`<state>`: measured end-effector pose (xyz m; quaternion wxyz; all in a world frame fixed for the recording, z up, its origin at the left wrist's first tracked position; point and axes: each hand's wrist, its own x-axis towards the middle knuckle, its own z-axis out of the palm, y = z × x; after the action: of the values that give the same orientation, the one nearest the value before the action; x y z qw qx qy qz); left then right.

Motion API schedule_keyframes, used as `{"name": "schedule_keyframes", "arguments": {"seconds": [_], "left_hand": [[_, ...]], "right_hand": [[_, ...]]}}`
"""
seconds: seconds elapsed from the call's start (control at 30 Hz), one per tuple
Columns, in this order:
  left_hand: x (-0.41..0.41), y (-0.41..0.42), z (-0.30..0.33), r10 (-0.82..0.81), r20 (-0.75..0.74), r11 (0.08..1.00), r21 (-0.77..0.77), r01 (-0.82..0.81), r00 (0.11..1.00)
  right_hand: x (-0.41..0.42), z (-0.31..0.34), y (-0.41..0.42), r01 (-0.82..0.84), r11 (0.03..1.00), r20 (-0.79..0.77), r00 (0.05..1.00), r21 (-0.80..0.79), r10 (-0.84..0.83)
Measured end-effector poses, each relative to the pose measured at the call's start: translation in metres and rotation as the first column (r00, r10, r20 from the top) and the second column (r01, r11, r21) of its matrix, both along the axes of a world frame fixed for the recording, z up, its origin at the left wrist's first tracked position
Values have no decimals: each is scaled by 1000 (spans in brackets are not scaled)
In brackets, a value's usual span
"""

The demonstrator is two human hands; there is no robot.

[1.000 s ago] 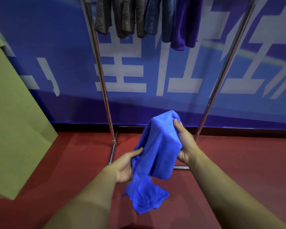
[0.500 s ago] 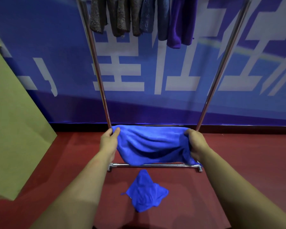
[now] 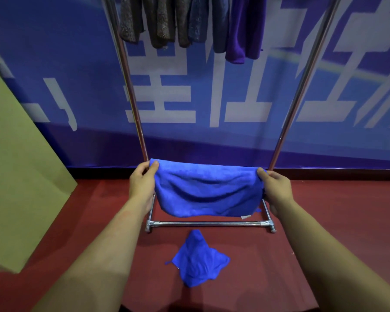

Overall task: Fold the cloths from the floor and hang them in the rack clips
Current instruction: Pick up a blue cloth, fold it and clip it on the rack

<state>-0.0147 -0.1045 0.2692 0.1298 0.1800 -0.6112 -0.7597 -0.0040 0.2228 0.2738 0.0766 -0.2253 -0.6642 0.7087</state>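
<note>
A person stretches a bright blue microfibre cloth [image 3: 208,192] between two bare hands in front of a chrome-tube clothes rack [image 3: 131,91]. The left hand [image 3: 142,184] pinches the cloth's upper left corner between thumb and curled fingers, and the right hand [image 3: 274,188] grips the upper right corner the same way. The cloth appears doubled over, its top edge taut and level and its belly sagging toward the rack's shiny lower crossbar [image 3: 208,224] without visibly touching it.

A second crumpled blue cloth [image 3: 197,262] lies on the dark red floor [image 3: 324,221] just in front of that bar — by the look of it, next in line. Several grey, dark blue and purple cloths [image 3: 189,21] hang at the top of the rack; the clips themselves are out of frame.

The fold in hand seems to want one more halving. Done well, that likely means keeping both pinches at the very corners, bringing the hands together so edge meets edge squarely, and holding the top line tight so the sag does not skew the fold — a narrow, even strip should seat more surely in a clip than a bunched one.
</note>
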Motion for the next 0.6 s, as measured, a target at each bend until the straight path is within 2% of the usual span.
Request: {"name": "schedule_keyframes", "arguments": {"seconds": [0.13, 0.2, 0.27, 0.4, 0.6], "left_hand": [[3, 8, 6, -188, 9, 977, 107, 186, 982], [7, 11, 9, -233, 9, 968, 95, 232, 972], [9, 10, 8, -200, 28, 980, 11, 200, 979], [9, 4, 4, -18, 24, 992, -124, 21, 1000], [10, 0, 2, 10, -16, 994, -110, -12, 1000]], "right_hand": [[-1, 4, 0, -40, 998, -36, 999, -38, 39], [0, 6, 0, -61, 998, -41, 997, -26, 60], [0, 7, 1, -52, 999, -58, 997, 0, 52], [-2, 1, 7, 42, 997, -109, 993, 60, -35], [0, 6, 3, 73, 993, -205, 977, 94, -52]]}}
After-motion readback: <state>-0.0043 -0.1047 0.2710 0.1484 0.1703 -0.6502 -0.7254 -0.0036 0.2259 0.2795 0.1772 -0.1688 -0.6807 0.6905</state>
